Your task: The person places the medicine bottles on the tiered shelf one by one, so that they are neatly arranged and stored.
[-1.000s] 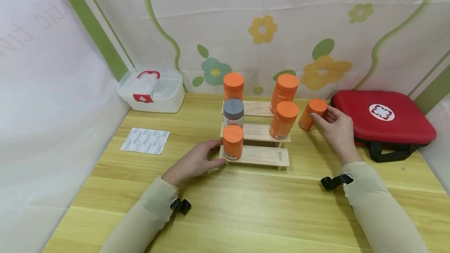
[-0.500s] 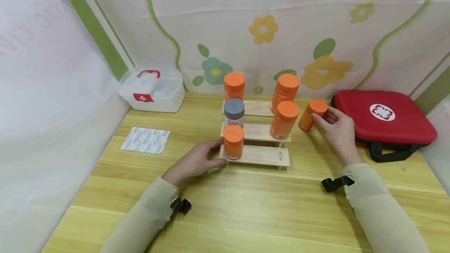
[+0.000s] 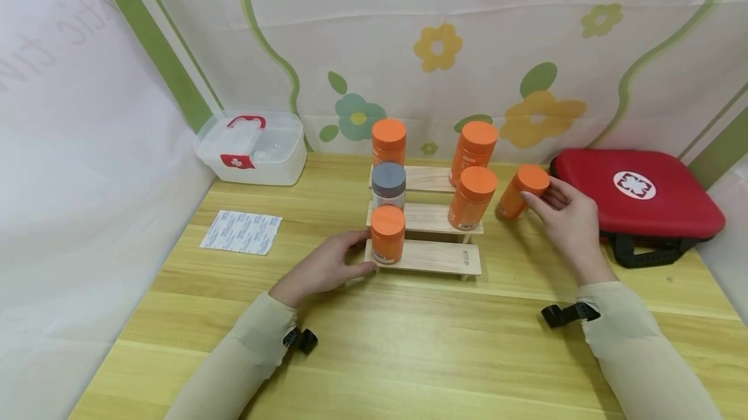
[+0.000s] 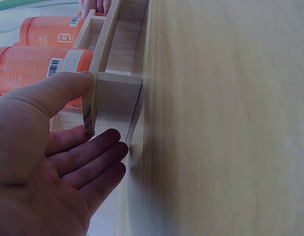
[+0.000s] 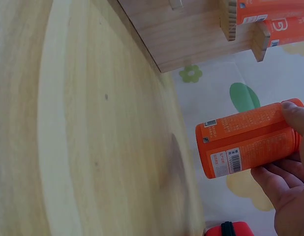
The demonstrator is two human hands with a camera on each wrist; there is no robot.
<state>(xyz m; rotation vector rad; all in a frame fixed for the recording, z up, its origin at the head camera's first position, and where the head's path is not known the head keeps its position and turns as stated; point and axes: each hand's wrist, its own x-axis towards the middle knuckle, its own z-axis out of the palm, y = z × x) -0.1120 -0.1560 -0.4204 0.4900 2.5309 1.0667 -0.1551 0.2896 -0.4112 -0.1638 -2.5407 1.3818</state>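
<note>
Between thumb and fingers my right hand (image 3: 569, 225) grips an orange jar (image 3: 517, 196) near its lid. The right wrist view shows this orange jar (image 5: 250, 140) tilted, its base apart from the table. My left hand (image 3: 327, 264) pinches the left end of the lowest step of a three-step wooden rack (image 3: 432, 258) between thumb and forefinger; in the left wrist view the other fingers of the left hand (image 4: 58, 147) lie loosely extended. On that step stands an orange jar (image 3: 387, 238). A grey-lidded jar (image 3: 388, 183) and several more orange jars occupy the higher steps.
A red first-aid case (image 3: 637, 193) with a black handle lies to the right of my right hand. At the back left sits a clear first-aid box (image 3: 257, 154). A printed white sheet (image 3: 241, 232) lies on the wooden table (image 3: 432, 348). A flowered curtain (image 3: 380, 30) hangs behind.
My right hand has shifted slightly to the right, with the top of the orange jar tilting that way. The left hand stays at the rack's end.
</note>
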